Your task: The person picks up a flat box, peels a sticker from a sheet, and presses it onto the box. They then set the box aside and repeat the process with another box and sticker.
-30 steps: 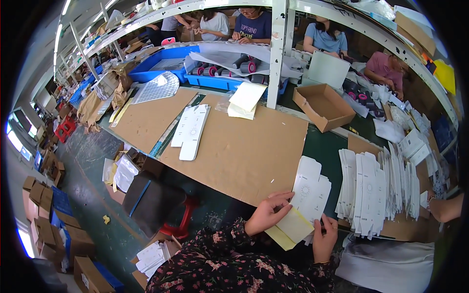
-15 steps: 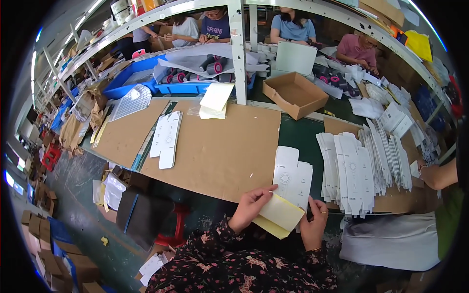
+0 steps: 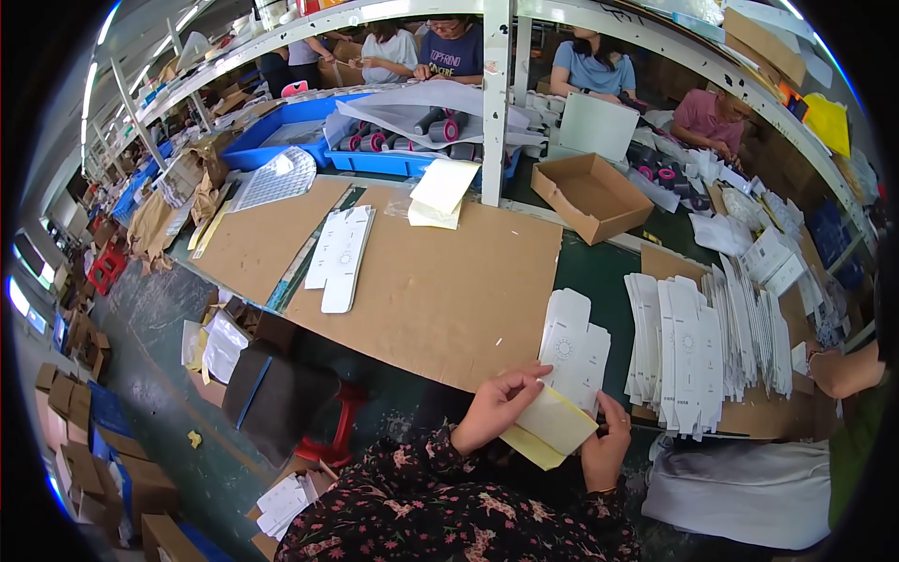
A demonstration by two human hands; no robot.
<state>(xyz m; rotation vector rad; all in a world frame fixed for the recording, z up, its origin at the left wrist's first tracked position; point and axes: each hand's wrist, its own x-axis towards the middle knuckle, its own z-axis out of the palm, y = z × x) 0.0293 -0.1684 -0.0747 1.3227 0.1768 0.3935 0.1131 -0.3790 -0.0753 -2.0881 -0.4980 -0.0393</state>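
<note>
A pad of pale yellow sheets [image 3: 554, 423] is held low at the table's front edge, tilted over my lap. My left hand [image 3: 498, 405] pinches its upper left corner, the thumb and forefinger pressed together. My right hand [image 3: 607, 444] is closed around its right edge, the forefinger near the carton above. Just beyond the pad is a flattened white carton [image 3: 573, 351] with a printed round figure. The pad covers its near end. Whether my fingers also grip the carton cannot be made out.
Flattened cartons [image 3: 691, 351] stand stacked at the right, beside another person's hand [image 3: 840, 375]. More cartons [image 3: 342, 253] lie on the cardboard sheet [image 3: 440, 290] at left. Farther back are yellow sheets [image 3: 440, 192], an open brown box [image 3: 592, 197] and a shelf post [image 3: 495, 112].
The whole view has shifted, so the table things sit a little farther right and lower. Both hands stay at the pad; the left fingers have crept slightly along its upper edge.
</note>
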